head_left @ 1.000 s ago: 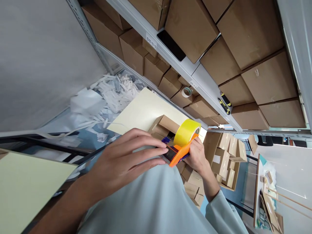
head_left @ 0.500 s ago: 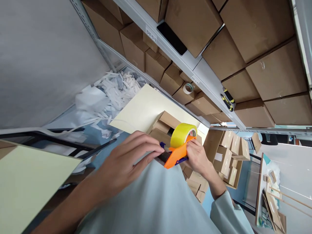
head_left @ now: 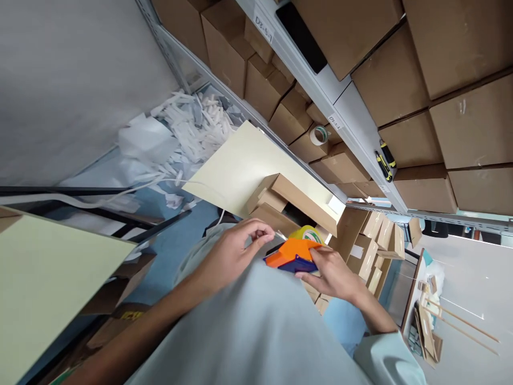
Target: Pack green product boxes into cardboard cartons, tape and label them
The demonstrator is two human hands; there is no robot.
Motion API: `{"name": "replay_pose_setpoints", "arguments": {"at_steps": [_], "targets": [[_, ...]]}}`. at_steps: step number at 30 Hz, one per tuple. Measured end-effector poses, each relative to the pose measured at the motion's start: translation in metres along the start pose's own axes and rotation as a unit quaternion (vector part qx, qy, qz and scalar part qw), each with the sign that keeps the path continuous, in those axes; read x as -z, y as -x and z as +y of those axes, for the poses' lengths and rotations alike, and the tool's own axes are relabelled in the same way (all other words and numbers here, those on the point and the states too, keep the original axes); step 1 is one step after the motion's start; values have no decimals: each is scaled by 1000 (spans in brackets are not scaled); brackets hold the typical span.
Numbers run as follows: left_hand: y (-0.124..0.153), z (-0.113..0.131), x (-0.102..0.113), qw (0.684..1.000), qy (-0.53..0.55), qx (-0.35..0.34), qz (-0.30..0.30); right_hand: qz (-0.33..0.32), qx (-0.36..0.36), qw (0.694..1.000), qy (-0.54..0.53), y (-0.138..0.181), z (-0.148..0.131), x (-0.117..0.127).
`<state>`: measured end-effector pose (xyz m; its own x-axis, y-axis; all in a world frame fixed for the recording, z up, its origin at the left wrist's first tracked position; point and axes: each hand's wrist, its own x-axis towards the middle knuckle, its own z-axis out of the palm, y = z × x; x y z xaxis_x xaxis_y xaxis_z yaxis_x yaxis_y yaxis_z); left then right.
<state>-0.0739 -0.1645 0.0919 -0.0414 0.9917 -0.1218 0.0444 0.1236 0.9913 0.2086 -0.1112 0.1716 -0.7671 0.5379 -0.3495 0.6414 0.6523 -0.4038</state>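
Note:
My right hand [head_left: 334, 275] grips an orange and dark blue tape dispenser [head_left: 294, 252] from its right side, the thumb beneath. A roll of yellow tape [head_left: 306, 233] sits in the dispenser, its lower part hidden behind the orange side. My left hand [head_left: 240, 251] is closed in a pinch just left of the dispenser. A thin, pale strip, seemingly the tape's free end, shows at its fingertips. Just beyond the hands, an open cardboard box [head_left: 320, 206] rests on the cream tabletop [head_left: 224, 166].
Shelves of cardboard boxes [head_left: 393, 75] rise beyond the table. On a shelf edge lie a black phone-like slab [head_left: 301, 37] and two yellow-black cutters [head_left: 385, 160]. A tape roll [head_left: 319, 135] hangs nearby. White scraps [head_left: 200, 128] heap at left, and another cream tabletop [head_left: 52, 283] is near.
The dispenser has tilted, so its blue underside shows more and the roll less. My left fingers have lifted off its front edge and curled into a pinch. The view has shifted slightly.

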Motion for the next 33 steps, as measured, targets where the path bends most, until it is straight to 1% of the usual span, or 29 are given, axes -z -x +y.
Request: {"name": "replay_pose_setpoints", "arguments": {"at_steps": [2, 4, 5, 6, 8, 10, 12, 14, 17, 21, 24, 27, 30, 33], "targets": [[-6, -6, 18, 999, 5, 41, 34, -43, -42, 997, -37, 6, 3, 13], [-14, -15, 38, 994, 18, 81, 67, -85, -100, 987, -88, 12, 9, 30], [-19, -20, 44, 992, 43, 96, 67, -109, -132, 979, -114, 15, 13, 40], [-24, -25, 48, 989, 84, 108, 53, -134, -162, 968, -140, 17, 19, 50], [-34, -35, 45, 971, 201, 129, 4, -183, -209, 942, -190, 19, 31, 71], [-43, -42, 30, 938, 306, 158, -34, -208, -240, 918, -238, 19, 43, 88], [-51, -47, 14, 915, 352, 194, -42, -205, -262, 902, -277, 17, 53, 101], [-59, -51, 3, 905, 360, 223, -31, -200, -275, 890, -304, 14, 62, 105], [-72, -55, 2, 903, 359, 236, -16, -200, -278, 875, -341, 5, 71, 97], [-85, -60, 13, 903, 358, 235, -18, -190, -261, 867, -380, -9, 79, 72], [-89, -64, 14, 902, 355, 246, -19, -177, -242, 867, -397, -18, 88, 54], [-88, -68, 12, 897, 356, 263, -13, -170, -242, 860, -416, -23, 101, 40], [-86, -71, 11, 893, 358, 272, -8, -182, -248, 851, -424, -24, 109, 33], [-83, -73, 13, 894, 361, 266, -18, -187, -233, 858, -418, -18, 106, 38]]}}
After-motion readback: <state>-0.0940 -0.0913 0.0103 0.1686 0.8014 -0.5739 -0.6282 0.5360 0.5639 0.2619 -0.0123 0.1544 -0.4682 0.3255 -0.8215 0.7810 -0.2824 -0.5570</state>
